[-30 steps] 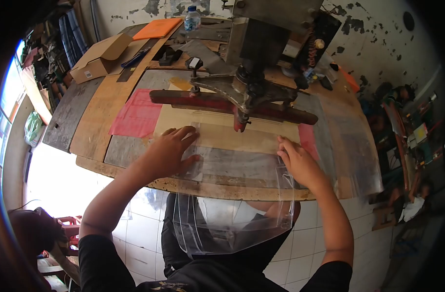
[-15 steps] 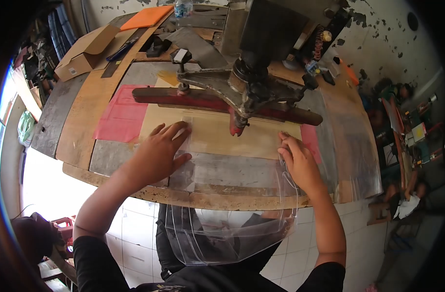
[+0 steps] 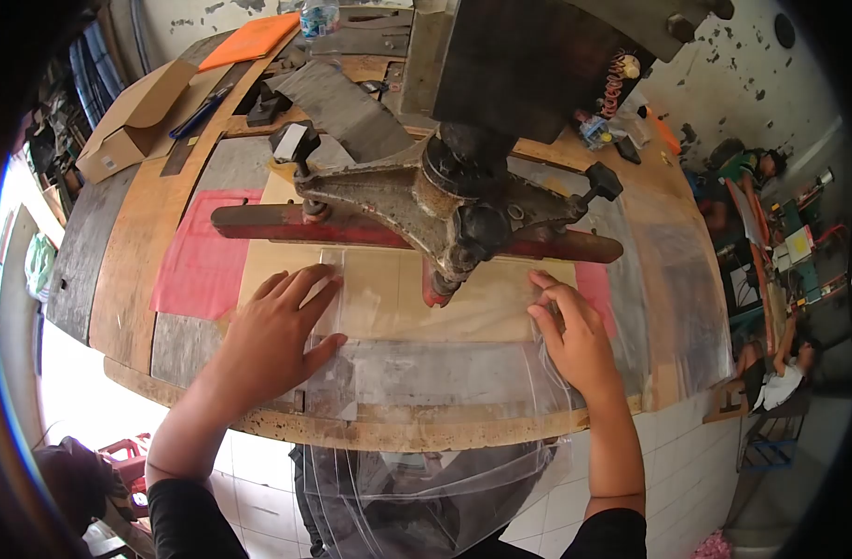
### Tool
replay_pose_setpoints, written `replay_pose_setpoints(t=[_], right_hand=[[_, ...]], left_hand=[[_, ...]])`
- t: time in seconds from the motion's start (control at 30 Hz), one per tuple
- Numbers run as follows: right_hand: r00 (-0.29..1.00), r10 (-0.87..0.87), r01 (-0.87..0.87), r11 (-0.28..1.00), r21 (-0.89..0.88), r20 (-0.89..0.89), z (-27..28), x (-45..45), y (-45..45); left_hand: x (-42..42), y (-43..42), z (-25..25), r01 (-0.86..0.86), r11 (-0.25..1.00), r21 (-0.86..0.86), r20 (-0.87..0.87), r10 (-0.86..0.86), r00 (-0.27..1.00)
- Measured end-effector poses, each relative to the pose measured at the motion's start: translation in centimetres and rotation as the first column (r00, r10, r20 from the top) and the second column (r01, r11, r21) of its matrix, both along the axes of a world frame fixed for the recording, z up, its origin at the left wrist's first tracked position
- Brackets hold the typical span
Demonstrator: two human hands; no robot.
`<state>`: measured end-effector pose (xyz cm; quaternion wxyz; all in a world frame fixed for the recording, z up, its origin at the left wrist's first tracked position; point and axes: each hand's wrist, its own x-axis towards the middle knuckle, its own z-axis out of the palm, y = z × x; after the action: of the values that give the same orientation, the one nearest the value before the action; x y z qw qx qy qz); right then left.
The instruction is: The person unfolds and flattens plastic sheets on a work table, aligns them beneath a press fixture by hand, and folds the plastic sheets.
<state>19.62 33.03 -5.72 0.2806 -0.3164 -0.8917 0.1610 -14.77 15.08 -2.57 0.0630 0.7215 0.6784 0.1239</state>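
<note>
Touching clear plastic (image 3: 426, 387) near machine (image 3: 459, 177)

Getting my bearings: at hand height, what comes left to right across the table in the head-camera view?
Flat pink rectangular sheet, bare left hand, short red metal prong, bare right hand, clear flat plastic sheet.

Machine (image 3: 528, 70) cut off above, bottle (image 3: 320, 20) likewise, clear plastic (image 3: 417, 480) cropped below

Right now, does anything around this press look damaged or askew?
Yes: the wall, upper right, has paint flaked off in dark patches, like damage. Beyond the red bar, a grey sheet lies slanted on the table. Clear plastic droops over its front edge; that seems ordinary.
</note>
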Motion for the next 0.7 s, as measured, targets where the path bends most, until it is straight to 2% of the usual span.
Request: replay_pose_setpoints(t=[0.23,0.47,0.57,0.7], right_hand=[[0.996,-0.085,0.089,0.988,-0.128,0.036,0.6,-0.2,-0.4],[0.994,-0.093,0.097,0.992,-0.078,0.049,0.3,-0.2,-0.3],[0.992,-0.110,0.120,0.981,-0.156,0.069,0.3,-0.1,-0.3],[0.992,-0.100,0.109,0.984,-0.144,0.071,0.6,-0.3,-0.4]], left_hand=[[0.1,0.1,-0.1,-0.006,0.999,0.033,0.002,0.006,1.000],[-0.4,0.0,-0.8,0.012,0.998,0.058,0.002,-0.012,1.000],[-0.4,-0.1,-1.1,0.025,0.998,0.061,0.000,-0.025,1.000],[-0.5,-0.1,-1.4,0.026,0.997,0.069,0.014,-0.027,1.000]])
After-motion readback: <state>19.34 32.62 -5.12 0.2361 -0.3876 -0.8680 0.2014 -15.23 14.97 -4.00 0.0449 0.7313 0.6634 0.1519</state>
